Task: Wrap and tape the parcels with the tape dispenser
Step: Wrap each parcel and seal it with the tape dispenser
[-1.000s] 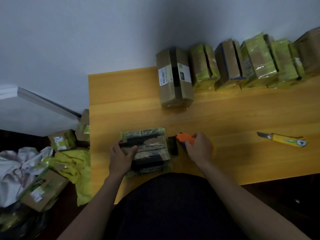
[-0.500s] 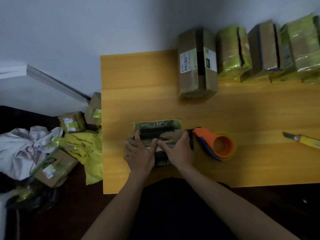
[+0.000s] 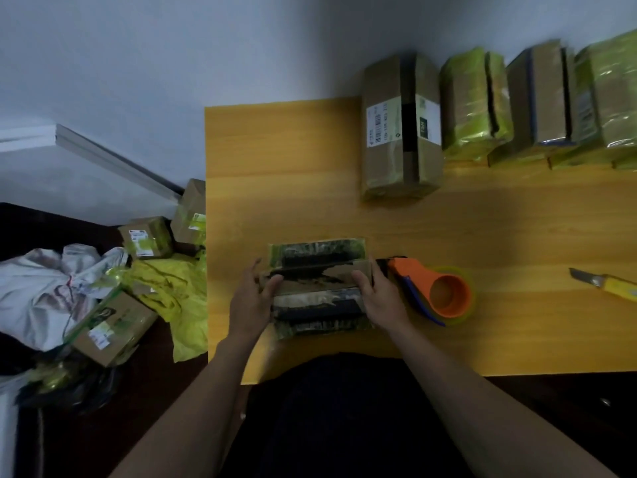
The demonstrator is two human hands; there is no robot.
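Note:
A small parcel [image 3: 319,288], wrapped in green-tinted and black tape, lies on the yellow wooden table [image 3: 282,174] near its front edge. My left hand [image 3: 251,298] grips the parcel's left end, thumb on top. My right hand [image 3: 381,298] grips its right end, fingers curled over the top edge. The orange tape dispenser [image 3: 437,291] with its roll of clear tape lies on the table just right of my right hand, apart from it.
A row of taped cardboard parcels [image 3: 401,129] stands along the table's far edge. A yellow utility knife [image 3: 610,282] lies at the right. On the floor to the left are more boxes [image 3: 113,326], yellow plastic [image 3: 162,288] and white cloth [image 3: 38,294].
My right hand let go of the tape dispenser, which now lies on the table. Both hands pressed on the parcel's top, then spread to its two ends.

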